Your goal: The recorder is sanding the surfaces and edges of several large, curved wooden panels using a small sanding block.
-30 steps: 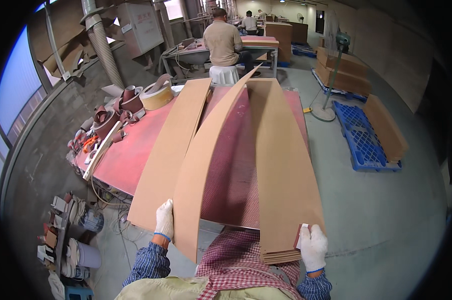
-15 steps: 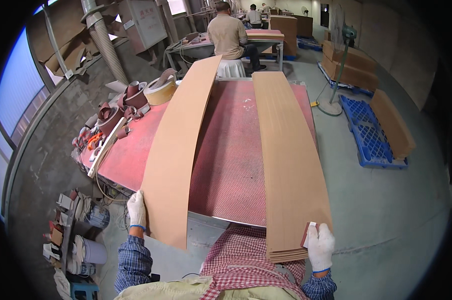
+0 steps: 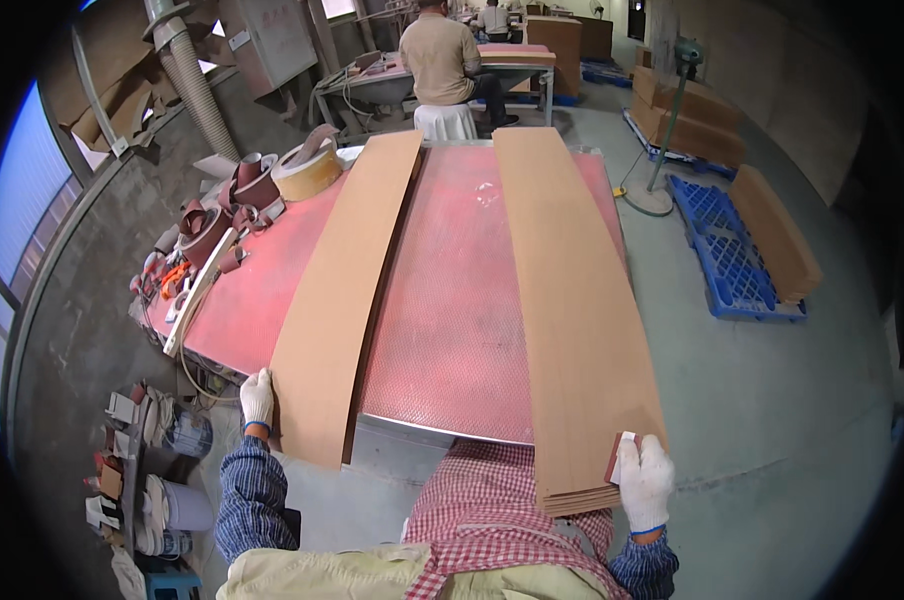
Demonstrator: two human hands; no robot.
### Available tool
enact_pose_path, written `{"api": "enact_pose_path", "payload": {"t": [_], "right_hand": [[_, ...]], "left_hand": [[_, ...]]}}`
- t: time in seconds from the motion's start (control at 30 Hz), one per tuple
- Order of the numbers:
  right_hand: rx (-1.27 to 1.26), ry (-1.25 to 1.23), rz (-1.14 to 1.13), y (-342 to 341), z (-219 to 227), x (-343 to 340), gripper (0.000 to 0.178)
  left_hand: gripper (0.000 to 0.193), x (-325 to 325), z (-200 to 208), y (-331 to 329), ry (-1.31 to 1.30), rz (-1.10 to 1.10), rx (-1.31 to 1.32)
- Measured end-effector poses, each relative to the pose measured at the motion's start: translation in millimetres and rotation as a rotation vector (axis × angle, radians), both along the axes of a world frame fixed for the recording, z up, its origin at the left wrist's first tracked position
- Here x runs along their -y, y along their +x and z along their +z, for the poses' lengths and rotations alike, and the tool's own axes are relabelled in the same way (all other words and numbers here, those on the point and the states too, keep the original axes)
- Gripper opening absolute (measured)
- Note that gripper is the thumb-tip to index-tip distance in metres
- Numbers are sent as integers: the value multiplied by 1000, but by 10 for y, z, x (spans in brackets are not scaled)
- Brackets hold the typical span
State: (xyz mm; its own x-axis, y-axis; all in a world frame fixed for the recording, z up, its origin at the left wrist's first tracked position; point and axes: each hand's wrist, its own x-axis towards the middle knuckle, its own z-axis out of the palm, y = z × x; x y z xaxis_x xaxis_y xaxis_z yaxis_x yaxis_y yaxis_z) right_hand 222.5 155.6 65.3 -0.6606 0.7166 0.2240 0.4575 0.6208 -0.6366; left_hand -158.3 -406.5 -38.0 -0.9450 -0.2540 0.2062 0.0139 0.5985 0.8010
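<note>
My left hand (image 3: pixel 258 402), in a white knit glove, is closed on the left edge of a long tan board (image 3: pixel 347 300), close to its near end. The board lies lengthwise on the red textured tabletop (image 3: pixel 447 310), its near end sticking out past the table edge. To the right is a stack of similar boards (image 3: pixel 582 310), also overhanging at the near end, where several layered edges show. My right hand (image 3: pixel 646 482), gloved too, grips a small reddish-brown sanding block (image 3: pixel 613 460) with a white edge, over the stack's near right corner.
Rolls of brown abrasive belt (image 3: pixel 204 235) and a wide tape roll (image 3: pixel 307 178) crowd the table's left side. Buckets (image 3: pixel 189 503) stand at lower left. A blue pallet (image 3: pixel 737 260) with boards and a fan (image 3: pixel 662 150) stand right. Ahead, a person (image 3: pixel 440 60) sits at another table.
The left board has come down and swung slightly left, now lying flatter on the table. My left hand moved a little left and up in view with it; my right hand stays at the stack.
</note>
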Motion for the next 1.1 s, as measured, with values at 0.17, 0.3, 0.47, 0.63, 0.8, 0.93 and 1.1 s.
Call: {"api": "enact_pose_path", "payload": {"t": [0.17, 0.3, 0.47, 0.63, 0.8, 0.93, 1.1], "right_hand": [[21, -137, 8, 5, 42, 8, 32], [39, -145, -22, 42, 45, -37, 30], [-24, -199, 7, 103, 110, -42, 27], [50, -302, 28, 112, 564, -71, 27], [216, -138, -41, 254, 616, -301, 38], [401, -33, -74, 409, 498, -422, 39], [470, -129, 25, 548, 519, -355, 38]], "left_hand": [[41, -88, 85, -108, -342, 22, -82], [43, -277, 183, -36, -143, 9, 28], [41, -349, 215, 96, -272, 65, 32], [32, -533, 380, 190, -780, 123, 60], [32, -1101, 793, 429, -813, 90, -111], [39, -2550, 974, 889, -360, -546, -320], [60, -3777, 775, 1285, -266, -866, -208]]}}
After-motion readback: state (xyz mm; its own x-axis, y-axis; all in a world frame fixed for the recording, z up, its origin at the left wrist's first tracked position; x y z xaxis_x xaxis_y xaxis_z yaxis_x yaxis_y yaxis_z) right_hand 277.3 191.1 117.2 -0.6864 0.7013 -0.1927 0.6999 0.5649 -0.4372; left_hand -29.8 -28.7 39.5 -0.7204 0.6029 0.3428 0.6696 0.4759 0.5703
